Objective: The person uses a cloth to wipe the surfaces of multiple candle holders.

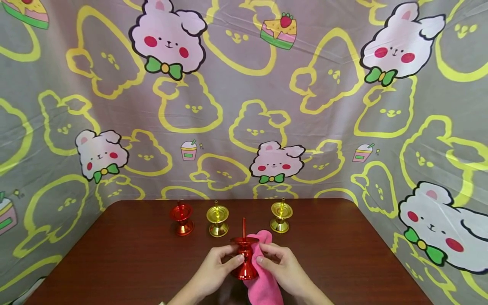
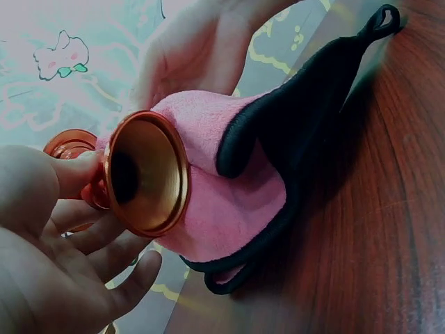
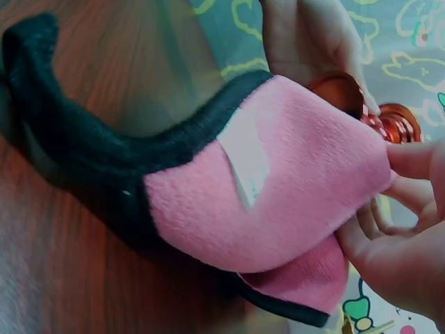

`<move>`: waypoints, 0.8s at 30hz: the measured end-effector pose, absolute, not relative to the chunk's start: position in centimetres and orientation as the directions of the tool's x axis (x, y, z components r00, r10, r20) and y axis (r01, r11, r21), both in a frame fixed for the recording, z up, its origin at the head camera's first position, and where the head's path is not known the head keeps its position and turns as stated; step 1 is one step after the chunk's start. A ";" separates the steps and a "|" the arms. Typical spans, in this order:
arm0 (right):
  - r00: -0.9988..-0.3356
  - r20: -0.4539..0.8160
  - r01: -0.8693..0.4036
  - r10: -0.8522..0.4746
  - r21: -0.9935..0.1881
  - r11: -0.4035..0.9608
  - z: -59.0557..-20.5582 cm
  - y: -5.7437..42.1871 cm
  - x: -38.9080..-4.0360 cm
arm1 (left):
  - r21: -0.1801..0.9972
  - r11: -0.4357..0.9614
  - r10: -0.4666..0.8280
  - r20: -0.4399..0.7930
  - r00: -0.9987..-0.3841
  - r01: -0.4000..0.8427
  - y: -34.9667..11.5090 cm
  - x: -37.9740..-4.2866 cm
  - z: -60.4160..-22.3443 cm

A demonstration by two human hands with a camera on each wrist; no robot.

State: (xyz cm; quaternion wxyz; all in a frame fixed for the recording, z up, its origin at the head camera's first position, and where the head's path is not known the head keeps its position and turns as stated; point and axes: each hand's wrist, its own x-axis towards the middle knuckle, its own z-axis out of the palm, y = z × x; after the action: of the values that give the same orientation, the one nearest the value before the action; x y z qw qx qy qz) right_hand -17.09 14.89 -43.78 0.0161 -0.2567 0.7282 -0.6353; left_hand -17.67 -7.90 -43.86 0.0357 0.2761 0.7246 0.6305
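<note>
Pink cloth [image 1: 264,284] pinched by right hand [image 1: 284,267], against red holder [image 1: 247,269] pinched by left hand [image 1: 216,267]; spike [image 1: 244,228] stands in holder's dish [image 1: 244,240].

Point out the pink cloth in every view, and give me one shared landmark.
Head: the pink cloth is at the bottom, just right of centre.
Left wrist: the pink cloth is around the centre, black-edged.
Right wrist: the pink cloth fills the middle, a white label on it.
Landmark: the red stand held in the left hand.

Cloth [image 1: 264,283] right of candlestick [image 1: 247,266]
</note>
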 end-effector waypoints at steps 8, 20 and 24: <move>-0.816 0.385 -0.433 -0.430 -0.901 0.013 -44.0 15.2 -17.6 | 0.939 0.068 0.445 0.274 -0.852 0.338 -8.0 -17.6 -43.6; -0.836 0.495 -0.532 -0.237 -0.836 0.134 -44.4 14.7 -17.3 | 0.935 0.135 0.296 0.277 -0.914 0.327 -6.5 -17.3 -43.4; -0.863 0.470 -0.499 -0.184 -0.849 0.171 -44.5 14.4 -17.0 | 0.922 0.191 0.256 0.285 -0.924 0.337 -6.2 -17.5 -43.5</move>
State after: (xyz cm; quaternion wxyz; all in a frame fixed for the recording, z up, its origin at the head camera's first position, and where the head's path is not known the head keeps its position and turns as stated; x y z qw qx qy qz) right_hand -16.97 14.38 -44.51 -0.1308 -0.2266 0.7540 -0.6025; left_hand -17.51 -6.24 -43.53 -0.0333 0.1925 0.7710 0.6061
